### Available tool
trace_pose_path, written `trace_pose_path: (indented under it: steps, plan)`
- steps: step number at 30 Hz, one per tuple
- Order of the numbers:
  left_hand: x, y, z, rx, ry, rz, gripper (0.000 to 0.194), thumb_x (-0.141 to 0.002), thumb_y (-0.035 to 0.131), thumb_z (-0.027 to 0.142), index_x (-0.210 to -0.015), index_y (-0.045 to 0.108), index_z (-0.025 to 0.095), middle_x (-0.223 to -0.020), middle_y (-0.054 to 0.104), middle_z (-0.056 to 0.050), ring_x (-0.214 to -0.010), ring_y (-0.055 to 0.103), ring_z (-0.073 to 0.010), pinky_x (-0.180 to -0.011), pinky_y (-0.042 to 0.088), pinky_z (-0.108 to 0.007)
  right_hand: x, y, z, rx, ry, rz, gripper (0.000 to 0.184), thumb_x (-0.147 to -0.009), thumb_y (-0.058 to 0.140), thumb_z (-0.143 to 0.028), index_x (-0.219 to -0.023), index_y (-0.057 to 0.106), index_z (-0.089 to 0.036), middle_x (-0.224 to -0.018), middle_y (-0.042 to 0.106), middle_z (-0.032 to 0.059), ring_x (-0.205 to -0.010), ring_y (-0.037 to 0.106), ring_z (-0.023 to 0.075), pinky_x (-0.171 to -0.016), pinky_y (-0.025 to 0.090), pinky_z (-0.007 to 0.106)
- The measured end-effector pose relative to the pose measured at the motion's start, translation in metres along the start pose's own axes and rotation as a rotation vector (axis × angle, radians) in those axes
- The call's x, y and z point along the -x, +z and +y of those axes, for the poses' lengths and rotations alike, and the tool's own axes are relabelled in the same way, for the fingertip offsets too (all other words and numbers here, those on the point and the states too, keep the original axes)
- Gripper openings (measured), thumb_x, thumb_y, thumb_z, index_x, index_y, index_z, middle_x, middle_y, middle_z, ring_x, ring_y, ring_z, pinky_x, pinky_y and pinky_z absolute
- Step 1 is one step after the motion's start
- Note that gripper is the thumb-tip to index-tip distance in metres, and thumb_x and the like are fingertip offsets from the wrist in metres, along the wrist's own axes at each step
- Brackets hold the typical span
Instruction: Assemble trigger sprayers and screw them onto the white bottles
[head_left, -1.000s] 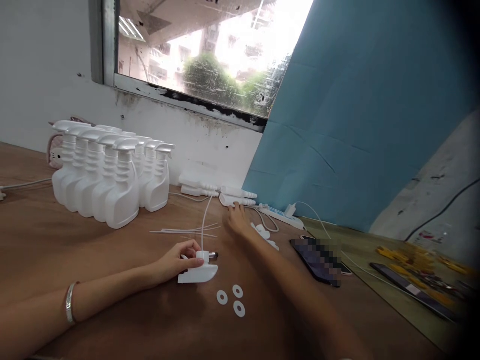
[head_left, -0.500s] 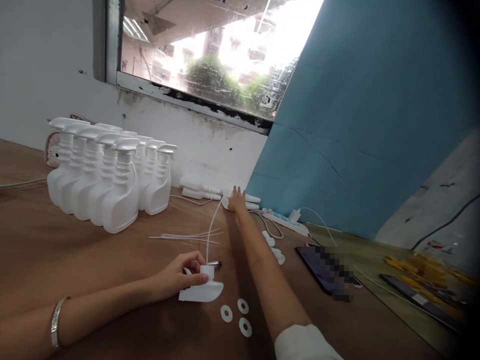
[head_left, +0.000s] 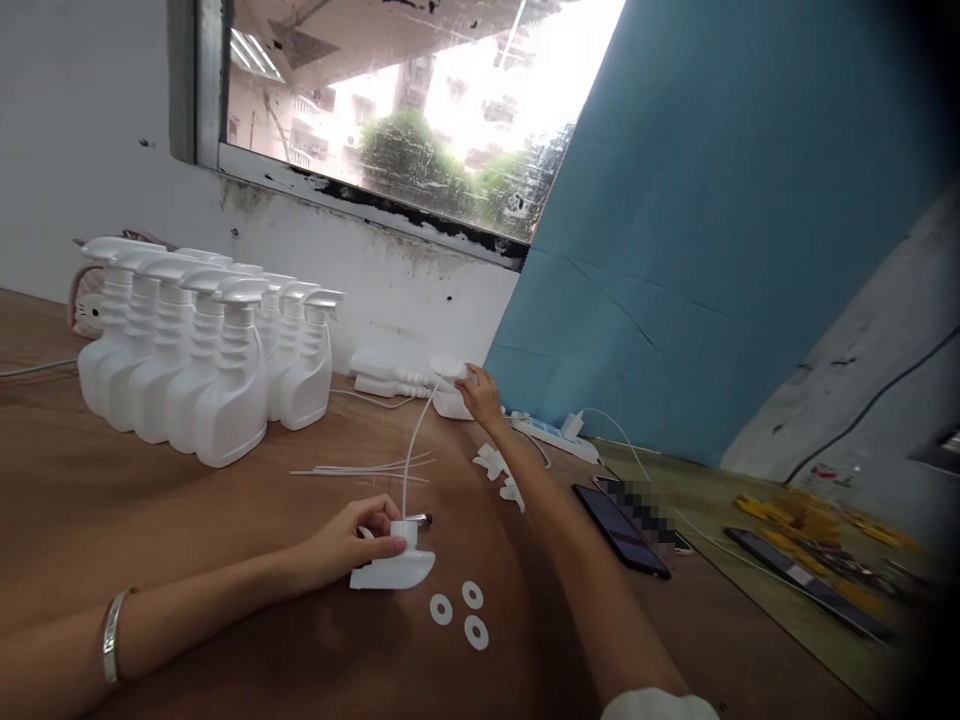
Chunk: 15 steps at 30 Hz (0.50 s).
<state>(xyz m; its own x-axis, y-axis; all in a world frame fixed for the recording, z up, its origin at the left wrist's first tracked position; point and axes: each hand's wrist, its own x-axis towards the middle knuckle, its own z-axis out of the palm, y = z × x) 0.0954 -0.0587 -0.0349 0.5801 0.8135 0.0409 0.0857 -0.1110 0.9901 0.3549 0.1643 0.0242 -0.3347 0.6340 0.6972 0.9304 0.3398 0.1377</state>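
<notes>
My left hand (head_left: pixel 349 545) rests on the brown table (head_left: pixel 225 620), fingers closed on a white spray trigger head (head_left: pixel 394 565) that lies upside down with its thin dip tube (head_left: pixel 414 440) curving upward. My right hand (head_left: pixel 480 395) is stretched far across the table and grips the end of a white empty bottle (head_left: pixel 450 385) lying by the wall, lifting it slightly. Other empty bottles (head_left: pixel 386 372) lie beside it. Three white washers (head_left: pixel 459 608) lie just right of the trigger head.
Several finished white spray bottles (head_left: pixel 202 360) stand in a group at the back left. Loose dip tubes (head_left: pixel 367 467) and small white parts (head_left: pixel 501 475) lie mid-table. A phone (head_left: pixel 619 525), a power strip (head_left: pixel 555 435) with cables and a blue board (head_left: pixel 712 250) are on the right.
My right hand reached farther to the wall, then closed round a lying bottle and raised its end. My left hand stayed on the trigger head.
</notes>
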Motion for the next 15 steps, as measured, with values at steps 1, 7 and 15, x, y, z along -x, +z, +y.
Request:
trace_pose_path:
  steps: [1, 7, 15]
  plan:
    - [0.0, 0.0, 0.0, -0.009, 0.002, 0.007, 0.034, -0.067, 0.062, 0.042, -0.078, 0.046, 0.014, -0.066, 0.048, 0.003, -0.056, 0.043, -0.0083, -0.049, 0.029, -0.017, 0.0, -0.006, -0.001, -0.025, 0.019, 0.07, 0.025, -0.085, 0.039, -0.027, -0.09, 0.061, -0.016, -0.123, 0.042, 0.0119, -0.115, 0.037, 0.0206, -0.097, 0.03, 0.037]
    - [-0.002, -0.002, -0.004, -0.032, 0.042, -0.011, 0.034, -0.069, 0.061, 0.044, -0.079, 0.047, 0.014, -0.067, 0.05, 0.002, -0.058, 0.042, -0.0088, -0.051, 0.03, -0.017, 0.0, -0.048, -0.019, -0.209, 0.06, 0.51, 0.017, -0.079, 0.049, -0.032, -0.081, 0.05, -0.015, -0.103, 0.047, 0.0131, -0.105, 0.045, 0.0209, -0.088, 0.039, 0.039]
    - [-0.002, -0.002, -0.006, -0.043, 0.033, -0.029, 0.037, -0.068, 0.061, 0.048, -0.079, 0.046, 0.016, -0.067, 0.048, 0.004, -0.055, 0.04, -0.008, -0.048, 0.028, -0.017, 0.016, -0.16, -0.045, -0.559, 0.188, 0.995, 0.052, -0.073, 0.055, -0.034, -0.119, 0.03, -0.029, -0.116, 0.037, 0.0068, -0.1, 0.047, 0.0154, -0.069, 0.05, 0.03]
